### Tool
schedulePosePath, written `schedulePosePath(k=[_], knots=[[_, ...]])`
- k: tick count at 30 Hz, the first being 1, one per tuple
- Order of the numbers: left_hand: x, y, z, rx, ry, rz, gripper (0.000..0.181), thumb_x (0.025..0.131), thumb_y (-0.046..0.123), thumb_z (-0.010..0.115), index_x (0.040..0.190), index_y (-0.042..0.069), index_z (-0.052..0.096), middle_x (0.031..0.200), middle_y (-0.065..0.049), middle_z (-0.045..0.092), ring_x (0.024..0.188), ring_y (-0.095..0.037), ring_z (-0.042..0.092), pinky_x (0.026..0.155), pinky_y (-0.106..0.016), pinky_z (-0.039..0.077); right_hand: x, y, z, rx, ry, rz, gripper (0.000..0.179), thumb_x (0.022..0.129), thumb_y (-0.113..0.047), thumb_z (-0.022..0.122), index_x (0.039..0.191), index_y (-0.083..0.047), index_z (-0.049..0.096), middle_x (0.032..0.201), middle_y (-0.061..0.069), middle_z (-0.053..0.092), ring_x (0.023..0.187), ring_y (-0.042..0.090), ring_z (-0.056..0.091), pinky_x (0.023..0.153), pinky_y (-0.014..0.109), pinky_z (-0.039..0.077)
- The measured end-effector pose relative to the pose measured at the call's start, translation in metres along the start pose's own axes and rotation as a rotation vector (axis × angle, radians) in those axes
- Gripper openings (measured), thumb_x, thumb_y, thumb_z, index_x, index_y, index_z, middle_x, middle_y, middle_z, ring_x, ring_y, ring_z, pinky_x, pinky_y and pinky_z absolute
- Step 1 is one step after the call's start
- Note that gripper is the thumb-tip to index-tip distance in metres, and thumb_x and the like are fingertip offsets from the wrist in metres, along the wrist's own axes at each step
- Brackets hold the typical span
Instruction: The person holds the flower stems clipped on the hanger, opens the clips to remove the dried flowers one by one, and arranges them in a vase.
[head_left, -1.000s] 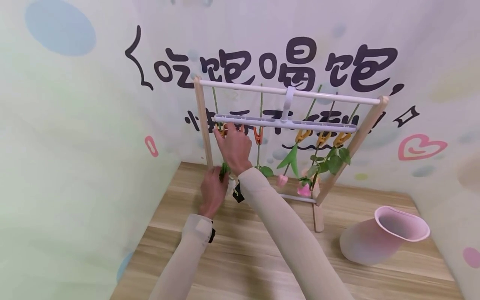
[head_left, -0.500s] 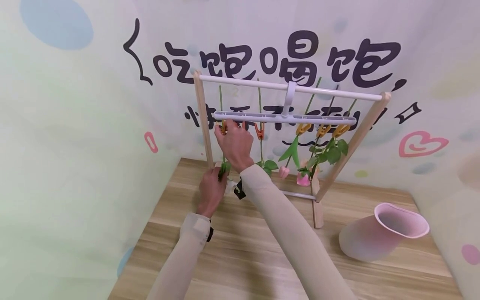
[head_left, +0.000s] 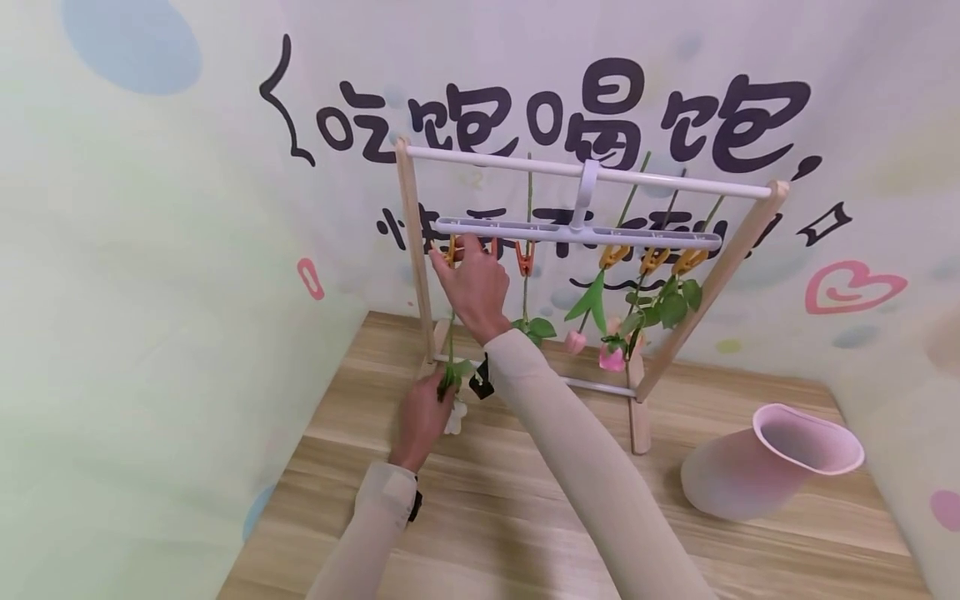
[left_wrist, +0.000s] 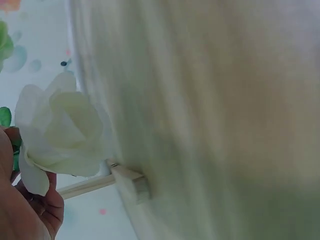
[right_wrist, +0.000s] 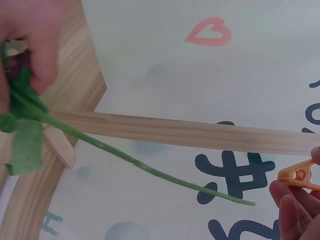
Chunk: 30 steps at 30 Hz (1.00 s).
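My left hand (head_left: pixel 422 421) grips the stem of a white artificial rose (left_wrist: pixel 70 130) just behind its bloom, which hangs head down. In the right wrist view the green stem (head_left: pixel 451 337) slants away, its bare tip apart from the clip. Up at the left end of the pale lilac hanger (head_left: pixel 517 230), my right hand (head_left: pixel 476 287) pinches a yellow-orange clip (right_wrist: pixel 292 176) between thumb and fingers. Other flowers hang upside down from clips on the same hanger: a pink tulip (head_left: pixel 575 342), a bright pink bloom (head_left: pixel 611 358) and leafy stems. The right hand partly covers the clips beside it.
The hanger hooks over the white top rail (head_left: pixel 495 160) of a wooden-sided rack (head_left: pixel 411 225). A pink vase (head_left: pixel 738 475) stands at the right on the wood-grain table (head_left: pixel 480 517). Printed wall sheets close in the back and left side.
My left hand has moved down with the rose, and the stem's end has dropped from above the hanger to below the clip. The right hand stays at the clip.
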<state>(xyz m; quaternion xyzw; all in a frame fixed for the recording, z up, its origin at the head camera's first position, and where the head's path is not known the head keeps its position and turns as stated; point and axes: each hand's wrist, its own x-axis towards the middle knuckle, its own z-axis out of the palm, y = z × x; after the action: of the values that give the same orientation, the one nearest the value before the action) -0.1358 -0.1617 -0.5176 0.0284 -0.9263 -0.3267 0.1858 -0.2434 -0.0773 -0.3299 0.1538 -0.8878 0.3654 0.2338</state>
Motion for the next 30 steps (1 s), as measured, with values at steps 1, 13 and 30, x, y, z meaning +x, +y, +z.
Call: schedulePosePath(k=[1,13,30], knots=[[-0.005,-0.001,0.001,-0.008,-0.014,-0.009,0.010,0.092,0.017,0.070,0.086,0.009,0.066,0.074,-0.004,0.065,0.059,-0.012,0.056,0.049,-0.028,0.045,0.000,0.000,0.000,-0.003,0.000,0.006,0.040,0.092,-0.046,0.068,0.108,-0.010,0.063,0.091,0.005,0.076,0.061,0.017,0.065,0.047,0.024,0.038],[-0.043,-0.002,0.003,-0.028,-0.212,-0.098,0.019,0.095,0.019,0.064,0.077,0.017,0.057,0.065,0.004,0.053,0.053,-0.008,0.048,0.046,-0.026,0.039,-0.002,0.007,-0.007,-0.009,0.019,0.014,0.041,0.093,-0.045,0.066,0.112,-0.009,0.062,0.099,0.006,0.076,0.064,0.020,0.066,0.048,0.026,0.037],[-0.058,0.009,-0.013,0.102,-0.335,-0.014,0.021,0.092,0.017,0.065,0.074,0.017,0.053,0.058,0.006,0.042,0.050,-0.008,0.038,0.045,-0.025,0.031,-0.016,0.018,-0.015,0.046,0.008,-0.107,0.031,0.095,-0.034,0.066,0.112,-0.008,0.064,0.101,0.003,0.077,0.068,0.016,0.070,0.054,0.032,0.048]])
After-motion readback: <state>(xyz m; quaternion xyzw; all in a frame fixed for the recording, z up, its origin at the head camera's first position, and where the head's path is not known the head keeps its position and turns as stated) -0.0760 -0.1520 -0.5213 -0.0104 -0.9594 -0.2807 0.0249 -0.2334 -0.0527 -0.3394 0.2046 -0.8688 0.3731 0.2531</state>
